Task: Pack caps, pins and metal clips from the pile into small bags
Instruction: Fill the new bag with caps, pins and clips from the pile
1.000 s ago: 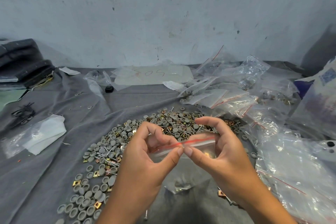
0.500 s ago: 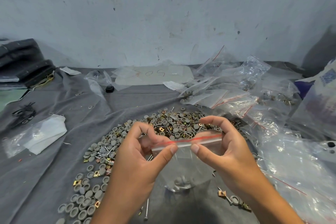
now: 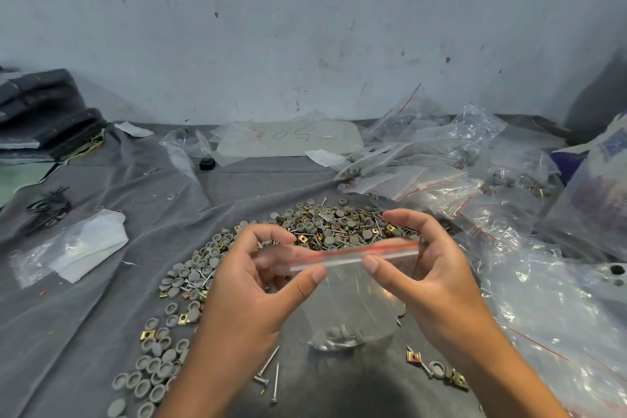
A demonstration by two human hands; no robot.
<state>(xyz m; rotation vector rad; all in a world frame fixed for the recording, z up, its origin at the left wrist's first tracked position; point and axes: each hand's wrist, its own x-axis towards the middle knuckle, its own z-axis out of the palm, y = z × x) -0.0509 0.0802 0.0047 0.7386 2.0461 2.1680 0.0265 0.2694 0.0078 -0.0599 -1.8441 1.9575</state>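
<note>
Pinching the small bag [image 3: 353, 285] along its red-striped top, left hand [image 3: 258, 282] and right hand [image 3: 427, 275] fingers hold it above the pile [image 3: 325, 231].

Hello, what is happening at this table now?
A person is packing small parts. The left hand and the right hand pinch the red-striped zip top of a small clear bag, which holds a few parts at its bottom. The pile of caps, pins and clips lies behind it on the grey cloth.
</note>
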